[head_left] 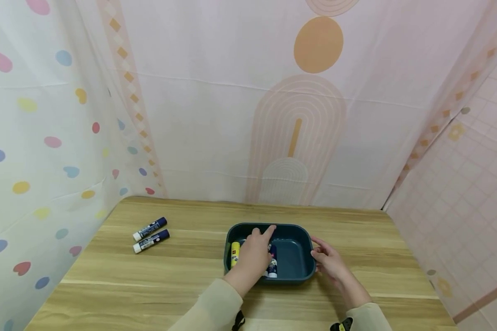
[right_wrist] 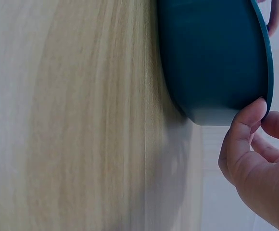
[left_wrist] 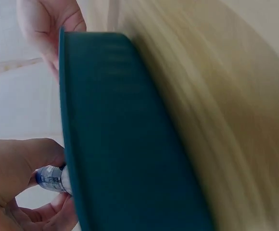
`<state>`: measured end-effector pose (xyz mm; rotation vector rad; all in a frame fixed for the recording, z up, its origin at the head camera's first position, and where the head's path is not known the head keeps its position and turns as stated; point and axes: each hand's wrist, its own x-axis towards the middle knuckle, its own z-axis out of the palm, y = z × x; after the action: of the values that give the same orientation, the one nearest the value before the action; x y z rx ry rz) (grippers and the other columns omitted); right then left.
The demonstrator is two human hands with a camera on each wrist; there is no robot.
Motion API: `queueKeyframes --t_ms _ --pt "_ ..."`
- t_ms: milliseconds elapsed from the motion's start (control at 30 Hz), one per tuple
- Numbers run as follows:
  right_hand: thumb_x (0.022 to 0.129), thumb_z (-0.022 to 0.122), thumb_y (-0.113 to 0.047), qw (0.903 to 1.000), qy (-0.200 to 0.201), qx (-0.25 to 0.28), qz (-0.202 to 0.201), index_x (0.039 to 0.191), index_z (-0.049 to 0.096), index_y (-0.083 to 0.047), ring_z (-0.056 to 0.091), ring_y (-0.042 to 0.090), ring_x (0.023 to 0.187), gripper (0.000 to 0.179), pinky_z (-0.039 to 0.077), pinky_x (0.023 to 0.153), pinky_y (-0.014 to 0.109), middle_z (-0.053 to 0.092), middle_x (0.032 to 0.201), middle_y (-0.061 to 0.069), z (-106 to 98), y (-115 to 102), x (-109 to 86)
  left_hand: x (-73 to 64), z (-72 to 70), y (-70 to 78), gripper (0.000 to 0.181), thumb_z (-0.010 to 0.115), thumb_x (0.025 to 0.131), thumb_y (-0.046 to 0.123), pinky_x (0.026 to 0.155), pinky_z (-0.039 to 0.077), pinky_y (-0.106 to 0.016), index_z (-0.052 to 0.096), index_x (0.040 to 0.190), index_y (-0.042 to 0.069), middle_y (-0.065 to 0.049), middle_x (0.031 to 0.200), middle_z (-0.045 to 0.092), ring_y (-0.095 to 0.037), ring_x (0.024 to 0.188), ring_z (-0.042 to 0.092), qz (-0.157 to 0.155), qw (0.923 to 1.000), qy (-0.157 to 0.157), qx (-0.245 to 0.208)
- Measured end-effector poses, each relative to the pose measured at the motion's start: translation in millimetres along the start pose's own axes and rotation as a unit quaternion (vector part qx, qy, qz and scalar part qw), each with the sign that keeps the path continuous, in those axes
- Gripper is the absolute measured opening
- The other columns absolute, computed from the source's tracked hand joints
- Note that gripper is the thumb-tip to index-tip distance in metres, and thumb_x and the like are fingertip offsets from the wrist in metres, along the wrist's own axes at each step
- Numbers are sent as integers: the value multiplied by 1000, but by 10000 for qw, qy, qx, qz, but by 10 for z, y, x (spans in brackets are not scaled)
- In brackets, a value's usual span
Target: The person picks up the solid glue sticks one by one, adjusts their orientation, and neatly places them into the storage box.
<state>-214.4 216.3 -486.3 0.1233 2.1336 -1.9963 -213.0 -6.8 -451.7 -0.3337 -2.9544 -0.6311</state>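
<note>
In the head view, a wood-grain table (head_left: 190, 243) lies at six o'clock; a spotted white cloth (head_left: 45, 161) hangs at nine; a pale cloth (head_left: 207, 128) with an arch (head_left: 316, 138) and orange disc (head_left: 318, 45) at twelve; a grid-patterned cloth (head_left: 468, 184) at three.

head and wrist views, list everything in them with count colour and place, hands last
Wood-grain table: 1, light brown, across the lower head view
Rounded rectangular open bin: 1, dark teal, on the table
Cylindrical capped sticks: 2, dark blue and white, on the table left of the bin
Cylindrical yellow stick: 1, yellow, bin's left end
Cylindrical labelled stick: at least 1, dark blue and white, in the bin; others may be hidden
Dotted fabric hanging: 1, white, left
Arch-print fabric hanging: 1, pale pink, behind
Grid-print hanging: 1, pale pink, right
Left hand: 1, beige-sleeved, over the bin, gripping a labelled stick
Right hand: 1, beige-sleeved, gripping bin's right end
</note>
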Motion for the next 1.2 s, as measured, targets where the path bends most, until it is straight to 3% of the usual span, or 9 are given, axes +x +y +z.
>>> queueKeyframes --t_ms 133,300,633,800,1000,1200 --pt "96 44 1 10000 -4 -50 -2 143 35 -1 40 9 61 48 42 56 23 41 93 2 -3 -7 -4 12 110 67 74 77 76 15 74 56 -37 43 141 24 -16 113 56 -20 84 59 -212 9979 -284 -533" --pt "96 44 0 10000 -37 -63 12 144 35 -1 40 9 62 49 42 57 23 41 93 2 -5 -16 -11 11 215 177 74 77 76 12 82 55 -44 43 140 22 -18 117 54 -23 92 60 -534 9911 -453 -1132" --pt "96 47 -2 9998 87 -173 58 143 37 -2 43 11 66 48 43 57 24 42 96 4 -9 -26 -37 -3 393 342 68 74 81 13 87 52 -48 42 141 18 -23 126 51 -31 104 60 -663 9888 -368 -1289" --pt "96 47 -2 9999 59 -106 61 143 36 -2 43 10 65 48 43 56 23 42 95 3 -8 -25 -32 -15 408 368 67 74 81 16 91 49 -51 43 141 18 -22 129 51 -33 110 58 -630 9914 -462 -1046" --pt "96 46 -1 10000 2 -53 29 144 35 -1 44 9 65 49 43 57 22 42 94 2 -15 -9 -21 11 421 383 66 78 77 25 86 51 -48 48 136 18 -15 123 58 -31 109 56 -509 9975 -497 9" --pt "96 46 -1 10000 13 -79 28 143 35 -1 43 10 65 49 43 56 22 42 95 3 -10 -4 -18 78 480 346 71 81 72 35 85 51 -44 52 133 14 -15 122 56 -29 108 52 -583 9942 -622 663"
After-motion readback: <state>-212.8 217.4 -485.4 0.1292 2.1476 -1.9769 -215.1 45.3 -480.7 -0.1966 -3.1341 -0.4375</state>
